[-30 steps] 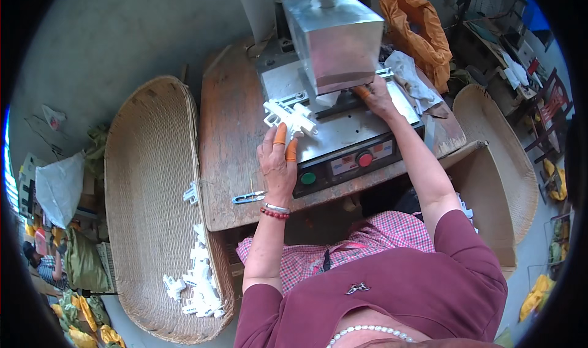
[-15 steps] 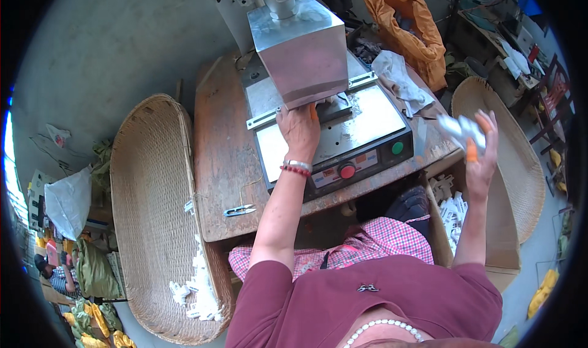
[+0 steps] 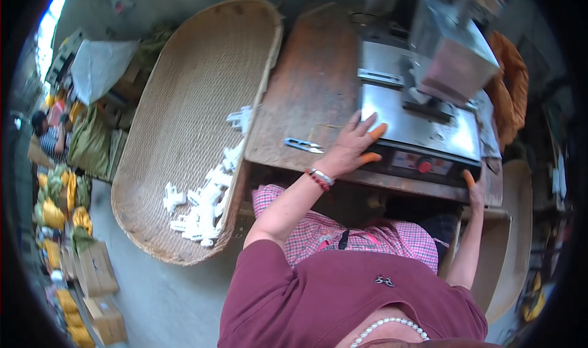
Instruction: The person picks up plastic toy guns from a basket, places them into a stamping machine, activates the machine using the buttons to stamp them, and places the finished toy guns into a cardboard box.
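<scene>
My left hand (image 3: 352,149) lies with fingers spread at the left front edge of the press machine's metal plate (image 3: 422,124), orange covers on two digits. It holds nothing. My right hand (image 3: 476,192) rests against the machine's right front corner, its orange-covered thumb raised along the side; its other fingers are partly hidden, and no piece shows in it. Above the plate hangs the box-shaped metal press head (image 3: 456,66), over a dark fixture (image 3: 429,108). A red button (image 3: 424,165) sits on the front panel. Blue thread snips (image 3: 303,145) lie on the table left of my left hand.
Left of the wooden table (image 3: 306,72), a long woven basket (image 3: 190,78) holds several white pistol-shaped plastic pieces (image 3: 205,207). A cardboard box (image 3: 490,250) and another basket (image 3: 520,225) stand at right. An orange sack (image 3: 511,84) is behind. Another person (image 3: 52,136) sits far left.
My view has turned left. My left hand has come out from under the press head to the plate's edge. My right hand, which held a blurred white piece, now touches the machine's corner.
</scene>
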The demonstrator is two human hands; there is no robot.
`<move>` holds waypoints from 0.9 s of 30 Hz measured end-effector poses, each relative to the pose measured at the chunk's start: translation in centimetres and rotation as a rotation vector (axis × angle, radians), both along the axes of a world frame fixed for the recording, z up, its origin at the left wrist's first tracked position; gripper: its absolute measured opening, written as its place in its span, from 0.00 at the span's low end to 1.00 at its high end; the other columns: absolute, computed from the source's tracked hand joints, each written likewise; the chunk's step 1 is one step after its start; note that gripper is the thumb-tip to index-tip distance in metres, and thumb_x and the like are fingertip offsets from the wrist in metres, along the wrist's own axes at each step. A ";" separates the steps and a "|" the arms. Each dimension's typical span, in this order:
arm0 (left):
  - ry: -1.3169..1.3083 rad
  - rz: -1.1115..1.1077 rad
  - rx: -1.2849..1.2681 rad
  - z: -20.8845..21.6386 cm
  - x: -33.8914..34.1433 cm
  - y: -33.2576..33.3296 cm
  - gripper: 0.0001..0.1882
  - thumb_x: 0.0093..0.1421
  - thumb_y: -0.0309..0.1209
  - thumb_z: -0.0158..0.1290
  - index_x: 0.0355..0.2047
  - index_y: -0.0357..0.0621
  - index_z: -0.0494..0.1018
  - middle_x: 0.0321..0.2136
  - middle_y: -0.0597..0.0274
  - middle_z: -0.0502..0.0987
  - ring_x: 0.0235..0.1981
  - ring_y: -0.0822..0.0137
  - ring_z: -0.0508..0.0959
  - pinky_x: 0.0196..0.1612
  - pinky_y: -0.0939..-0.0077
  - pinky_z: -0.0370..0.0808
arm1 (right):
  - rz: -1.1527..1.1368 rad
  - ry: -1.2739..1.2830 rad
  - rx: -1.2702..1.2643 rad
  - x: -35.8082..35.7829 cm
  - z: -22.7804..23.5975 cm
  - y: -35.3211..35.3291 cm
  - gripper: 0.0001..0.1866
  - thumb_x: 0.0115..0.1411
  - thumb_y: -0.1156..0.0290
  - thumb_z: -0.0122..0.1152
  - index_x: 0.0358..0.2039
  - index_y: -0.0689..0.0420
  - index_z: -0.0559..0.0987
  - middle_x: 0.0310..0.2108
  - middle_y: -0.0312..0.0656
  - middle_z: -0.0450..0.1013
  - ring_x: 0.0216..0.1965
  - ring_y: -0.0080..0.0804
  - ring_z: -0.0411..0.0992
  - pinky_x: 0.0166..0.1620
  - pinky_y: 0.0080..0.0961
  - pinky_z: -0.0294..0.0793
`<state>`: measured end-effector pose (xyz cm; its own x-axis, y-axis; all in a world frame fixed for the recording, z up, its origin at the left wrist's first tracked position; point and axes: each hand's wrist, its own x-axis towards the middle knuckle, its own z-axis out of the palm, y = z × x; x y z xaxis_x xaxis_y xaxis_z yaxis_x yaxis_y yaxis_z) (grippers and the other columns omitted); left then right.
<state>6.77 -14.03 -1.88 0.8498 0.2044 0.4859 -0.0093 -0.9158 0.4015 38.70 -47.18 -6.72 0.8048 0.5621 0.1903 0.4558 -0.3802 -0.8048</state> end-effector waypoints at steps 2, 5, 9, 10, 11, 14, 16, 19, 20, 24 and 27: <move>-0.100 0.006 -0.205 0.9 -2.1 2.7 0.33 0.54 0.38 0.59 0.59 0.45 0.62 0.60 0.50 0.60 0.62 0.49 0.58 0.62 0.60 0.58 | 0.024 0.038 0.045 -0.3 0.2 -0.2 0.39 0.55 0.63 0.65 0.62 0.63 0.58 0.58 0.47 0.61 0.60 0.34 0.57 0.62 0.25 0.51; -0.409 0.448 -0.183 -0.4 -9.8 14.4 0.17 0.51 0.17 0.49 0.43 0.39 0.73 0.43 0.51 0.75 0.47 0.54 0.73 0.52 0.66 0.68 | 0.040 0.160 0.131 -0.7 0.7 -2.3 0.33 0.60 0.67 0.58 0.62 0.63 0.58 0.60 0.45 0.59 0.62 0.33 0.55 0.63 0.26 0.49; 0.297 1.213 -0.372 -8.5 -19.1 25.9 0.24 0.49 0.28 0.56 0.47 0.33 0.68 0.44 0.39 0.72 0.47 0.46 0.73 0.52 0.60 0.69 | -0.095 0.133 0.124 -4.4 3.9 -0.8 0.31 0.62 0.66 0.55 0.62 0.62 0.58 0.61 0.44 0.58 0.63 0.33 0.54 0.63 0.28 0.49; 0.300 1.203 -0.376 -12.1 -19.7 26.6 0.24 0.49 0.28 0.56 0.47 0.33 0.68 0.44 0.39 0.72 0.47 0.46 0.73 0.52 0.60 0.69 | -0.151 0.091 0.119 -4.9 4.3 -0.7 0.31 0.63 0.65 0.55 0.62 0.62 0.58 0.61 0.45 0.57 0.63 0.33 0.54 0.64 0.29 0.49; 0.306 1.167 -0.296 -16.5 -19.7 26.9 0.28 0.47 0.30 0.57 0.50 0.33 0.66 0.46 0.37 0.70 0.50 0.44 0.71 0.55 0.59 0.67 | -0.128 -0.052 0.078 -4.8 4.6 -0.4 0.30 0.64 0.64 0.52 0.63 0.61 0.58 0.61 0.45 0.58 0.62 0.34 0.55 0.63 0.29 0.50; 0.156 1.027 -0.263 -20.7 -21.2 28.7 0.35 0.45 0.30 0.57 0.55 0.34 0.61 0.54 0.34 0.63 0.58 0.43 0.63 0.61 0.59 0.61 | -0.066 -0.175 0.104 -4.5 5.5 2.3 0.27 0.66 0.67 0.48 0.63 0.61 0.57 0.62 0.48 0.56 0.64 0.37 0.54 0.64 0.30 0.51; 0.244 1.124 -0.401 -16.1 -20.9 28.9 0.24 0.49 0.28 0.52 0.48 0.33 0.69 0.43 0.41 0.74 0.48 0.46 0.73 0.52 0.57 0.68 | -0.019 -0.423 -0.077 -5.3 7.6 5.5 0.21 0.66 0.70 0.44 0.59 0.61 0.65 0.58 0.45 0.63 0.60 0.34 0.60 0.61 0.28 0.55; -0.297 0.921 -0.615 -8.4 -20.9 25.4 0.19 0.56 0.27 0.49 0.48 0.34 0.70 0.44 0.47 0.75 0.45 0.55 0.75 0.48 0.67 0.71 | 0.020 -0.245 -0.016 -4.2 8.6 9.4 0.19 0.67 0.70 0.43 0.57 0.59 0.68 0.55 0.41 0.68 0.59 0.32 0.61 0.61 0.24 0.54; -0.521 0.779 -0.595 -2.8 -18.3 20.5 0.20 0.56 0.26 0.48 0.50 0.35 0.70 0.46 0.49 0.74 0.47 0.58 0.74 0.49 0.68 0.71 | 0.079 -0.212 -0.021 -3.0 8.4 10.2 0.20 0.67 0.69 0.43 0.57 0.61 0.67 0.56 0.41 0.67 0.60 0.31 0.60 0.62 0.24 0.53; -0.363 0.320 -0.021 3.6 -7.4 4.0 0.27 0.53 0.21 0.49 0.57 0.39 0.65 0.51 0.49 0.70 0.53 0.54 0.70 0.57 0.62 0.64 | 0.337 -0.168 0.129 1.9 6.1 12.8 0.23 0.63 0.67 0.48 0.56 0.64 0.67 0.58 0.45 0.64 0.62 0.35 0.57 0.64 0.26 0.48; -0.207 0.300 0.104 2.0 -1.6 -2.9 0.29 0.51 0.27 0.55 0.56 0.42 0.67 0.55 0.50 0.66 0.50 0.52 0.67 0.51 0.61 0.65 | 0.450 -0.266 0.326 -0.2 8.0 17.0 0.19 0.57 0.70 0.57 0.49 0.59 0.73 0.53 0.45 0.68 0.58 0.40 0.61 0.61 0.28 0.56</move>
